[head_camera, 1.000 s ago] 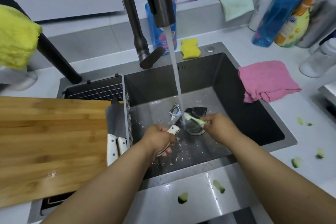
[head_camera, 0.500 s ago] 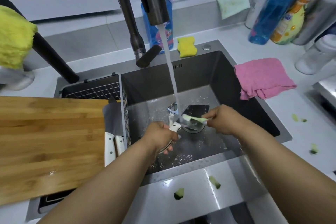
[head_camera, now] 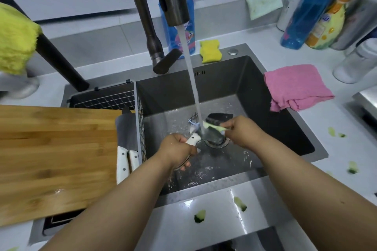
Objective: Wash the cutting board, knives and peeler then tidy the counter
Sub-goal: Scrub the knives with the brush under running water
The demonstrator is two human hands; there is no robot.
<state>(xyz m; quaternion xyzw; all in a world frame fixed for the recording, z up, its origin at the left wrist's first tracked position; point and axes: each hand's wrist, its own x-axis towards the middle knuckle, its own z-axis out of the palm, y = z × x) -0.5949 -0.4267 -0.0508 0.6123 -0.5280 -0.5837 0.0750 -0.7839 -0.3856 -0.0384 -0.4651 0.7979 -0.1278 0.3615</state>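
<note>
Knife point(head_camera: 212, 128) under the running water in the gray sink point(head_camera: 255, 79), and I hold it with both hands
My left hand point(head_camera: 175, 152) grips its white handle and my right hand point(head_camera: 241, 131) pinches a pale green strip on the blade; the peeler point(head_camera: 192, 123) lies by the drain, two more white knife handles point(head_camera: 126, 162) sit beside the wooden cutting board point(head_camera: 55, 157), a pink cloth point(head_camera: 295, 85) and a yellow sponge point(head_camera: 210, 51) rest on the white counter point(head_camera: 346, 149) with green peel bits point(head_camera: 200, 216)
</note>
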